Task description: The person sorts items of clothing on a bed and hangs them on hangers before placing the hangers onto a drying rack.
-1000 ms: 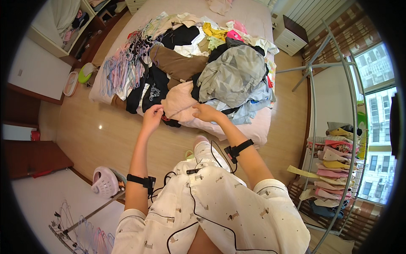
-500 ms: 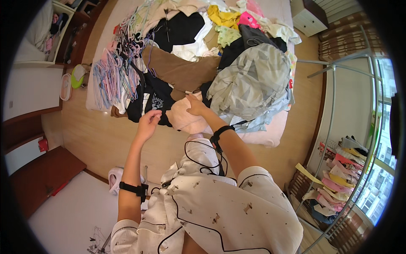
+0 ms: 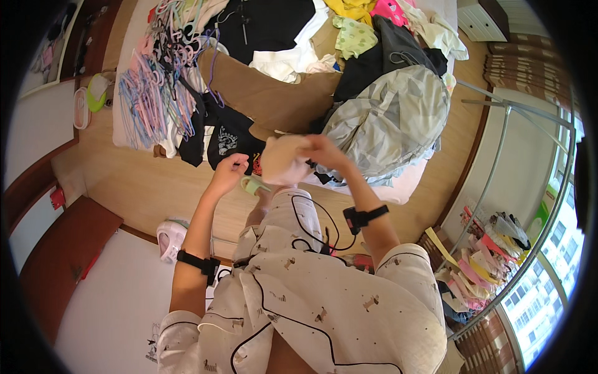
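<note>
A pale cream-pink piece of folded clothing (image 3: 283, 159) is lifted in front of the bed, its exact kind unclear. My right hand (image 3: 324, 153) is closed on its right side, slightly blurred. To the left of the cloth, my left hand (image 3: 232, 169) is raised with loosely curled fingers; a gap shows between thumb and forefinger, and I see nothing in it. Just beyond that hand lies a black printed T-shirt (image 3: 227, 134) on the bed edge. Brown trousers or a similar brown garment (image 3: 268, 100) spread behind the cloth.
A tangle of pastel hangers (image 3: 156, 100) covers the bed's left side. At right sits a large grey patterned bundle (image 3: 389, 118). More clothes, including a yellow garment (image 3: 355, 9), pile up behind. A metal rack (image 3: 498, 149) stands at right. One green slipper (image 3: 254, 185) is on the floor.
My right hand has lifted the cream-pink cloth off the bed edge and moved right with it, turning it. My left hand has shifted slightly right and up. The view has moved too.
</note>
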Demonstrator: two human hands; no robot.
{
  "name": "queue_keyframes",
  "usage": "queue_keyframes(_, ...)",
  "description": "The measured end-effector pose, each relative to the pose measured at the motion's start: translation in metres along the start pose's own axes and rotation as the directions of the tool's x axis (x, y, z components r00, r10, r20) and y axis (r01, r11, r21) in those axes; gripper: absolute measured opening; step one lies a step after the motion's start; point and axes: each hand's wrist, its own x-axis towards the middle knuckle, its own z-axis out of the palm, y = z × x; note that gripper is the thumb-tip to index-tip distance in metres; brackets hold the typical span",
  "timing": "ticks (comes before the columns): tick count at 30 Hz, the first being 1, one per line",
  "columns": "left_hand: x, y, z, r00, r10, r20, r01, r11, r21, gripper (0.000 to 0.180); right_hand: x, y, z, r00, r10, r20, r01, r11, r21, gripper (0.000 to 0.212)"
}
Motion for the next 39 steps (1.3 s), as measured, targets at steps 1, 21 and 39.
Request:
queue_keyframes(1, 0.004, 0.006, 0.004, 1.000, 0.007, 0.016, -0.007, 1.000, 0.008, 0.027, -0.011, 0.000, -0.017, 0.997, 0.075, -0.030, -0.065, 0.965, 0.255, 0.019)
queue_keyframes(21, 0.124, 0.102, 0.168, 0.811, 0.448, 0.377, -0.506, 0.860, 0.067, 0.075, -0.168, -0.073, -0.063, 0.860, -0.229, -0.456, 0.488, 0.630, 0.605, 0.060)
queue_keyframes(39, 0.021, 0.286, 0.171, 0.658, 0.586, 0.473, -0.527, 0.807, -0.266, 0.029, -0.182, 0.046, -0.141, 0.081, 0.568, -0.819, 0.397, 0.736, 0.549, 0.067)
